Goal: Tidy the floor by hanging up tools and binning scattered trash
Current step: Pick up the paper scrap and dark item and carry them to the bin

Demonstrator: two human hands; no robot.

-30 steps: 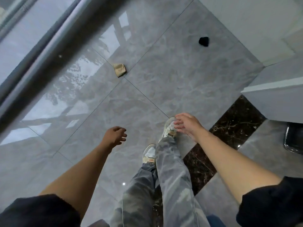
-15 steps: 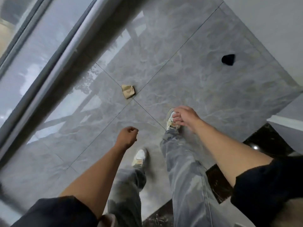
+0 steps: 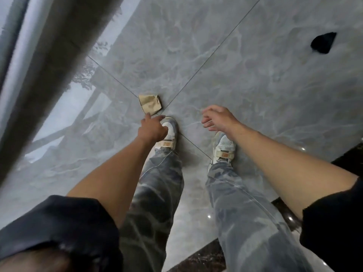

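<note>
A crumpled tan piece of paper trash [image 3: 150, 103] lies on the grey marble floor where four tiles meet. My left hand [image 3: 151, 127] hangs just below it, fingers stretched toward it, a finger's width short of touching, holding nothing. My right hand [image 3: 219, 118] hovers to the right with loosely spread fingers and is empty. A black crumpled scrap [image 3: 322, 43] lies far off at the upper right. No tools or bin are in view.
My two feet in white and tan sneakers [image 3: 168, 134] stand just behind the tan trash. A glass door with a grey frame [image 3: 45, 55] runs along the left. A dark marble strip [image 3: 198, 258] crosses the floor at the bottom right.
I have stepped forward, so the tan trash is now right in front of my feet. My left hand uncurled and reached out toward it. My right hand's fingers opened.
</note>
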